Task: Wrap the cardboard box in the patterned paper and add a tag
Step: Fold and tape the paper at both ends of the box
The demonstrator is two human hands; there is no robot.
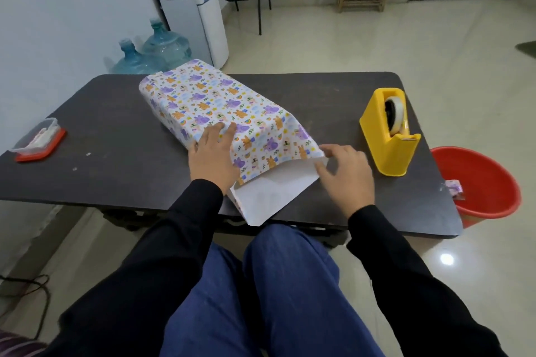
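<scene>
On the dark table, my left hand presses flat on the cardboard box in purple-and-orange patterned paper — likely stiff — while open fingers of my right hand touch its 1 loose flap: light, crease-prone, best held at the corner.

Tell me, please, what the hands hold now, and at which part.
The left hand presses flat on top of the patterned paper, holding nothing. The right hand touches the paper's loose near-right edge; whether it pinches it cannot be told.
</scene>
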